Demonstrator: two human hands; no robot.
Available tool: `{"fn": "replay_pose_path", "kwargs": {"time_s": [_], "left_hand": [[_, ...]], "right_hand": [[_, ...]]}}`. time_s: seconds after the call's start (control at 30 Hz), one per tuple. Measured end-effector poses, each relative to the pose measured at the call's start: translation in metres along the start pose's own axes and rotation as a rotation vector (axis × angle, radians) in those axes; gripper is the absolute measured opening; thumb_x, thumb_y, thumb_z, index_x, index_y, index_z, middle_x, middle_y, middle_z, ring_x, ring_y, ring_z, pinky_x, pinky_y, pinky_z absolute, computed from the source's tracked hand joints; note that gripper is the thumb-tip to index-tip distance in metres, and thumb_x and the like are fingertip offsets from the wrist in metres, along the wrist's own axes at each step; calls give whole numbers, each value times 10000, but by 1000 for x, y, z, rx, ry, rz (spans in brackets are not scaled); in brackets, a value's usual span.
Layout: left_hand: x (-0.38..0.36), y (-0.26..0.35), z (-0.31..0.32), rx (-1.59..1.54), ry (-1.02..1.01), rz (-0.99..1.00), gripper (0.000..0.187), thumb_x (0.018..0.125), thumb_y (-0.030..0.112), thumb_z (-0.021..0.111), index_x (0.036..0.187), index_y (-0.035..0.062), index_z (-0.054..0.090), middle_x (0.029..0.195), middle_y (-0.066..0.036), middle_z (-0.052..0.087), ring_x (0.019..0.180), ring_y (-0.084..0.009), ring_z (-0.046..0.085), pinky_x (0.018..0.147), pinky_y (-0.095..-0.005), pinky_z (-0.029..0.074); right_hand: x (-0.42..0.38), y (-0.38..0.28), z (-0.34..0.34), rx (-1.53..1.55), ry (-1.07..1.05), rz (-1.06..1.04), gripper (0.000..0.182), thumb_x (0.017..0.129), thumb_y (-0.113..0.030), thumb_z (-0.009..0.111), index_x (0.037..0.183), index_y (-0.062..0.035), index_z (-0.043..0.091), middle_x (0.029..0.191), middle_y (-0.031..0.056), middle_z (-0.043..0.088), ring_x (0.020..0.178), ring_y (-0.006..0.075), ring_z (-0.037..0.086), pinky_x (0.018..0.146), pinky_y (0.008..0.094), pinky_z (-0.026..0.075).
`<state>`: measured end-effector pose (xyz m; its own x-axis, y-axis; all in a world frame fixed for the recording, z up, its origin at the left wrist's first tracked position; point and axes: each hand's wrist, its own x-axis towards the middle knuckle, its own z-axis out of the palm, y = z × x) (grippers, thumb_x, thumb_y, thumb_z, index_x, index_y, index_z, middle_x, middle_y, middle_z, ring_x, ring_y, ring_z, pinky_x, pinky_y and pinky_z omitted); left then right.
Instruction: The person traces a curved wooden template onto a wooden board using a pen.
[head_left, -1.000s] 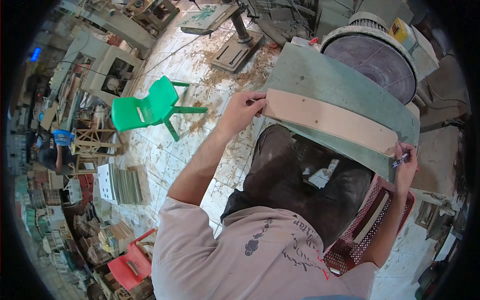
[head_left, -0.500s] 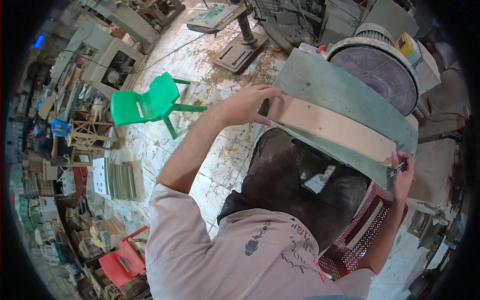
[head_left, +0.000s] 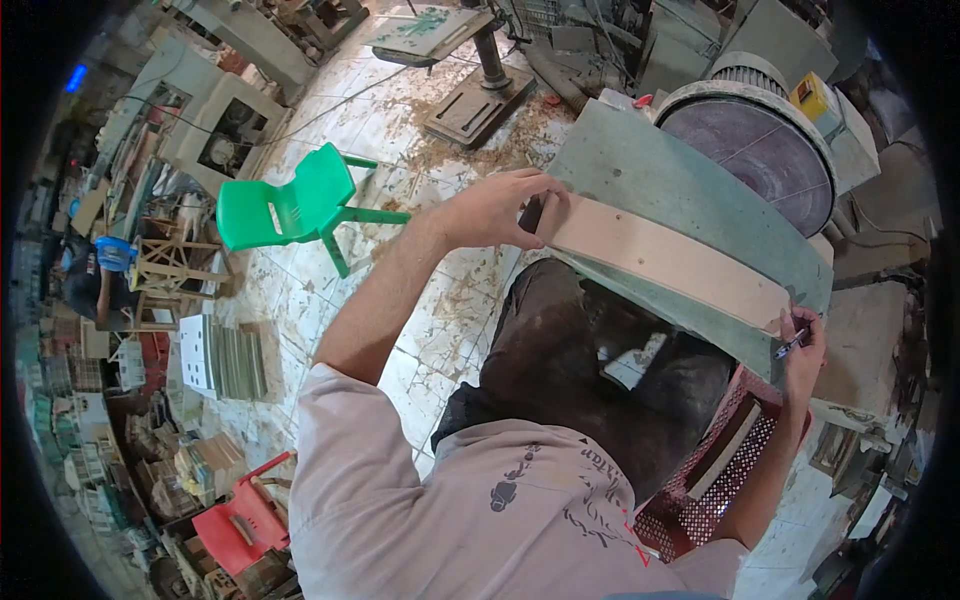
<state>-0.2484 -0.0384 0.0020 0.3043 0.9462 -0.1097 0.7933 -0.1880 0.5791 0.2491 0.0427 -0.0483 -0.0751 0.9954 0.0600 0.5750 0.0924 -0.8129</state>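
Note:
A long, pale wooden board (head_left: 665, 245) with small holes in it lies along the near edge of a green tabletop (head_left: 640, 150). My left hand (head_left: 505, 210) grips the board's left end, thumb below and fingers curled over the end. At the opposite end, my right hand (head_left: 803, 350) pinches the corner. A slim pen (head_left: 790, 345) with a dark and light body is also held in the right hand's fingers. Part of the right palm faces away from view.
Behind the tabletop stands a large sanding disc (head_left: 750, 150). A green chair (head_left: 290, 205) is at left, a red chair (head_left: 243, 522) lower left. A pink perforated crate (head_left: 690, 510) sits by my right forearm. Stacked panels (head_left: 232, 358) and a person (head_left: 95, 275) are further left.
Both hands and the board hold almost the same place. The whole view has shifted very slightly.

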Motion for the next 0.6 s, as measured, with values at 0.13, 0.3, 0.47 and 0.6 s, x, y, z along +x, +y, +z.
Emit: {"fn": "replay_pose_path", "kwargs": {"time_s": [0.13,0.3,0.47,0.6], "left_hand": [[-1,-1,1,-36,31,7,643,718,231,797,1289,125,521,1235,-109,577,1106,-264,572,938,-379,482],[-3,-15,-3,-138,42,-17,643,713,122,792,1293,114,514,1230,-104,576,1080,-248,582,904,-377,494],[-9,-9,-8,-211,20,-167,643,729,54,781,1316,84,519,1204,-70,578,1038,-181,580,850,-312,497],[-11,2,0,-462,148,-371,567,827,68,718,1345,2,499,1191,-89,586,976,-170,595,836,-281,496]], "right_hand": [[-4,-4,5,52,29,7,313,892,-264,706,1066,-20,614,926,10,582,854,108,515,804,241,413],[-17,-17,15,67,37,-40,230,894,-195,685,1033,-17,642,918,3,616,864,99,544,792,250,436],[-24,-15,25,333,23,-54,157,940,-172,646,1007,-32,625,830,-44,539,735,47,477,663,198,401],[-27,-16,29,593,83,3,195,988,-187,570,1052,-3,591,909,33,628,883,99,612,763,265,520]]}}
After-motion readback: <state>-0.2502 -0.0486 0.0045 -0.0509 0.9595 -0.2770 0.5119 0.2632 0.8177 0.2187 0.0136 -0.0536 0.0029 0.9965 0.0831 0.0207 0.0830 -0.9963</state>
